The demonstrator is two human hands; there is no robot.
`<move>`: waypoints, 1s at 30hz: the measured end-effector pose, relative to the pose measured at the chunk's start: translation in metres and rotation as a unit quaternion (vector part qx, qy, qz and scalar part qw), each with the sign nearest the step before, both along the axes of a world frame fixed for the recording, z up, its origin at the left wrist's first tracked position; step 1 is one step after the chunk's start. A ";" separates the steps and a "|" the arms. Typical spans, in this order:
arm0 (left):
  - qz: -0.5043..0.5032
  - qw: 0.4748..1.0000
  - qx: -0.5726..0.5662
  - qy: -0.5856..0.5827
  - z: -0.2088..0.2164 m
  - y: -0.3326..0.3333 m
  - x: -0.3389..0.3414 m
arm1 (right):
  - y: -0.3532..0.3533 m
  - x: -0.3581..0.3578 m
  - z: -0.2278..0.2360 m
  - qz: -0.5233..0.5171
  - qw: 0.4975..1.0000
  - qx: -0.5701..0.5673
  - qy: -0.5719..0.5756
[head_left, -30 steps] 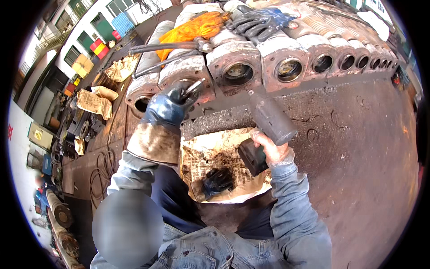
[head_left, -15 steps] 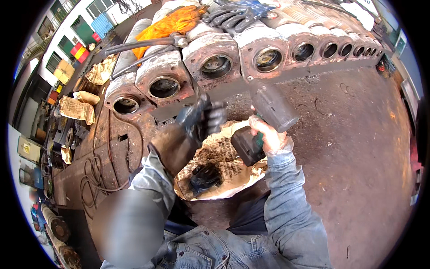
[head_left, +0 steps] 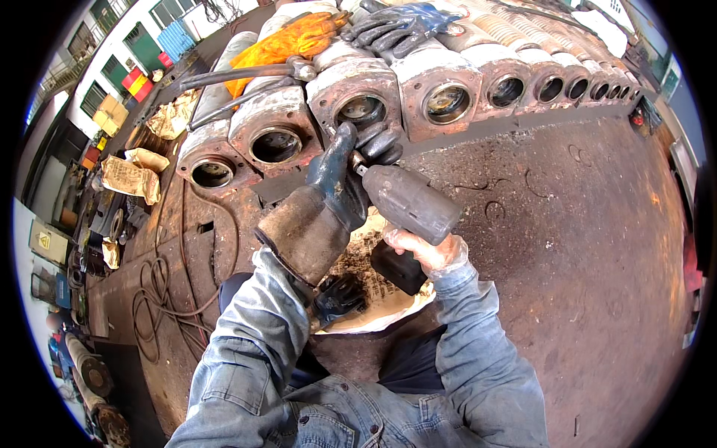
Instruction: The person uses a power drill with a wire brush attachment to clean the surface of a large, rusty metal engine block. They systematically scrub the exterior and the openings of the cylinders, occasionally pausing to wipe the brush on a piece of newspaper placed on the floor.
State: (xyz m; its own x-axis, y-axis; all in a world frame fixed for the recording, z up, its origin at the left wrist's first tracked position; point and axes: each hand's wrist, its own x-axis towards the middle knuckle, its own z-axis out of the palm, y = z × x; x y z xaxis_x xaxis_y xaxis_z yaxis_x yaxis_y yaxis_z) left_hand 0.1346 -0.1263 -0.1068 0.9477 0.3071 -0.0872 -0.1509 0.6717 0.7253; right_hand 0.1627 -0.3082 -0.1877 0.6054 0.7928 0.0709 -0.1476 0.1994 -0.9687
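Note:
My right hand (head_left: 422, 250), in a thin clear glove, grips a dark cordless impact wrench (head_left: 414, 205) by its handle. The wrench's silver drive tip points up and left, right against my left hand (head_left: 343, 175). That hand wears a dirty dark-blue and black work glove with a brown cuff. Its fingers are closed around a small metal piece at the drive tip, mostly hidden. Just beyond is a metal cylinder with a square flanged end (head_left: 321, 95) and a round bore. Below my hands, a spare dark glove (head_left: 340, 299) lies on a stained paper sack (head_left: 381, 317).
Several similar flanged cylinders (head_left: 455, 71) run in a row across the far side. On them lie an orange glove (head_left: 287, 45), blue-black gloves (head_left: 403, 30) and a long-handled bar (head_left: 239, 73). A coiled hose (head_left: 153, 299) lies on the floor at left. Thin rings (head_left: 494, 210) lie at right.
My left hand has moved up and right, toward the cylinders. The impact wrench has swung left and down, so its tip now meets the left hand's fingers.

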 end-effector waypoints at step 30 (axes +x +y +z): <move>0.052 0.960 0.239 0.137 0.005 0.014 0.017 | 0.016 0.012 -0.014 -0.175 0.965 0.043 -0.191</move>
State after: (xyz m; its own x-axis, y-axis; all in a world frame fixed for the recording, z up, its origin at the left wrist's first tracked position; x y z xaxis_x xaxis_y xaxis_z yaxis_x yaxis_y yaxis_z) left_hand 0.1512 -0.1127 -0.1019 0.8720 0.4648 -0.1535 0.0410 0.2432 0.9691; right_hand 0.1742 -0.2923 -0.2019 0.7520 0.5253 0.3981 0.3084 0.2534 -0.9169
